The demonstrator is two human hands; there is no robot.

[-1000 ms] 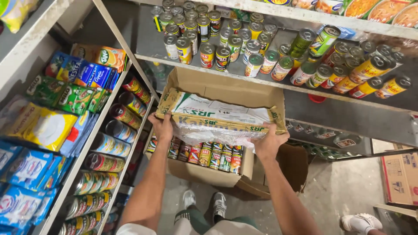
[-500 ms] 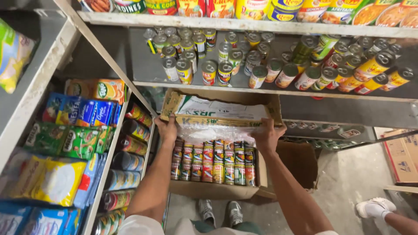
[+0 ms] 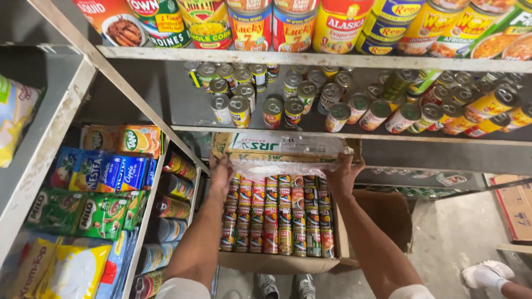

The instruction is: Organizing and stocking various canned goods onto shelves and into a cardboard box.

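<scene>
1. Left hand [image 3: 220,176] clamped on the left edge of a cardboard box [image 3: 277,261], fingers curled over the top rim beside a crinkled clear plastic sheet [image 3: 282,168].
2. Right hand [image 3: 342,176] gripping the opposite, right edge of the same box, thumb side towards the plastic.
3. Between both hands, rows of small cans [image 3: 277,213] packed upright inside the box, red and yellow labels showing, filling it from the hands down to the near wall.
4. Just above the hands, a folded box flap [image 3: 277,145], tucked under a metal shelf [image 3: 343,134].
5. Higher than the hands, loose tins [image 3: 310,105] with pull-tab lids standing on that shelf.
6. Left of the left hand, a slanted rack with green and blue sachet packs [image 3: 94,194] and stacked cans [image 3: 174,188].
7. Below the right hand, towards the floor, a white shoe [image 3: 487,274] of another person.
</scene>
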